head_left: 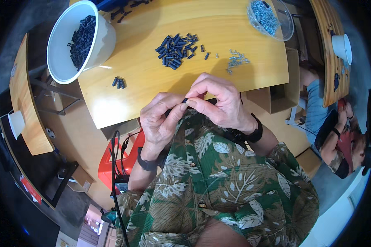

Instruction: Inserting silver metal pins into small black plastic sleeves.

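Note:
Close to the table's near edge, my left hand (pixel 161 115) and my right hand (pixel 218 101) meet fingertip to fingertip. Pinched between them is a small black plastic piece (pixel 185 100), mostly hidden by the fingers. Beyond the hands lies a pile of short black plastic pieces (pixel 174 51), with a few loose ones to its right. Several small silvery screws (pixel 237 60) are scattered farther right. A little cluster of black pieces (pixel 118 82) sits apart at the left.
A white tub (pixel 107 39) of black parts stands tilted at the table's left. A clear round container (pixel 287 29) of screws is at the far right. Open cardboard boxes (pixel 290 78) sit below the wooden table (pixel 140 88). Another person (pixel 338 140) sits at the right, by another table (pixel 332 92).

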`<state>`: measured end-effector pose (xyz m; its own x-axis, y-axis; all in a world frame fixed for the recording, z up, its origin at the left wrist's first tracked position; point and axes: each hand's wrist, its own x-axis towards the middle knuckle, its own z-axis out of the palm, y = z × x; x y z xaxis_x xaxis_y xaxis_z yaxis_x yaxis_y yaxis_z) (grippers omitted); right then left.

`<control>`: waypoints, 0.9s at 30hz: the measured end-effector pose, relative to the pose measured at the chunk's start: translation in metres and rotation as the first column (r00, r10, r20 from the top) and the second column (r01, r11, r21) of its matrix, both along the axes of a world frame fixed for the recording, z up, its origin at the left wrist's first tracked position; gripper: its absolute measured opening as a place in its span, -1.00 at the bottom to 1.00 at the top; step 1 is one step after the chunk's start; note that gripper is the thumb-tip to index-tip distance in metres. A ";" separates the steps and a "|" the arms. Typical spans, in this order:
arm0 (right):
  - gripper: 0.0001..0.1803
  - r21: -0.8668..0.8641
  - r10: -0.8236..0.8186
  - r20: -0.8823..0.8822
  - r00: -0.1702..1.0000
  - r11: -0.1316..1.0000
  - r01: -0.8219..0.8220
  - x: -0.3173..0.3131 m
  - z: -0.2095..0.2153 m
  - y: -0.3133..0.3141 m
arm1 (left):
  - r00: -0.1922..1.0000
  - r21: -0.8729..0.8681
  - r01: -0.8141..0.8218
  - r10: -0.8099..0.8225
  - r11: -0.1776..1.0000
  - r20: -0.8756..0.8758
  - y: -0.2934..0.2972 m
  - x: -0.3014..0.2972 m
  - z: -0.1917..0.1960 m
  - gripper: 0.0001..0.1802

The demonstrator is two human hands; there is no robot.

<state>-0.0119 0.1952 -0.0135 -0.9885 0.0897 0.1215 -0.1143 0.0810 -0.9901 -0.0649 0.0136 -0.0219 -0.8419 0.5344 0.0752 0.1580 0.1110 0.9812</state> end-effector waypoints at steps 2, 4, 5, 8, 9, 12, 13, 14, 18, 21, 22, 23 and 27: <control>-0.92 0.006 0.010 0.012 1.000 1.000 -0.010 0.000 0.002 0.003 | 1.000 0.020 0.002 -0.002 1.000 0.015 0.000 0.001 -0.002 -0.85; -0.91 0.011 0.025 0.025 0.999 1.000 -0.025 0.001 0.001 0.006 | 1.000 0.007 -0.006 0.006 1.000 0.017 0.000 0.002 -0.003 -0.85; -0.91 0.124 -0.109 0.002 0.994 0.986 0.107 0.001 -0.001 0.008 | 1.000 -0.009 -0.014 0.014 1.000 0.018 0.000 0.002 -0.003 -0.86; -0.92 0.422 -0.354 -0.072 0.932 0.836 0.350 -0.005 -0.006 0.025 | 0.998 0.000 -0.013 0.013 1.000 0.054 -0.001 0.003 -0.004 -0.86; -0.92 0.493 -0.410 -0.088 0.908 0.774 0.397 -0.007 -0.008 0.030 | 0.998 0.000 -0.013 0.013 1.000 0.054 -0.001 0.003 -0.004 -0.86; -0.91 0.607 -0.458 -0.098 0.883 0.676 0.418 -0.011 -0.014 0.041 | 0.997 0.005 -0.030 0.029 1.000 0.075 -0.001 0.003 -0.003 -0.87; -0.91 0.668 -0.462 -0.116 0.879 0.619 0.413 -0.013 -0.015 0.043 | 0.998 0.010 -0.028 0.027 1.000 0.056 0.000 0.003 -0.003 -0.87; -0.91 0.669 -0.462 -0.116 0.879 0.618 0.413 -0.013 -0.016 0.044 | 0.999 0.014 -0.023 0.023 1.000 0.035 0.000 0.002 -0.002 -0.87; -0.92 0.751 -0.467 -0.115 0.877 0.536 0.384 -0.016 -0.022 0.046 | 0.999 0.000 -0.024 0.024 1.000 0.027 0.001 0.003 -0.001 -0.87; -0.93 0.792 -0.444 -0.129 0.887 0.491 0.361 -0.018 -0.025 0.046 | 0.999 -0.025 -0.027 0.028 0.999 0.027 0.001 0.003 0.001 -0.87; -0.92 0.810 -0.432 -0.131 0.892 0.473 0.348 -0.019 -0.025 0.045 | 0.999 -0.026 -0.031 0.032 0.999 0.037 0.001 0.003 0.002 -0.87; -0.92 0.810 -0.432 -0.131 0.892 0.472 0.347 -0.020 -0.025 0.045 | 0.998 -0.026 -0.034 0.035 0.999 0.046 0.001 0.003 0.002 -0.87; -0.92 0.823 -0.393 -0.149 0.907 0.460 0.334 -0.022 -0.020 0.044 | 0.999 -0.014 -0.041 0.042 0.999 0.026 0.001 0.002 0.002 -0.87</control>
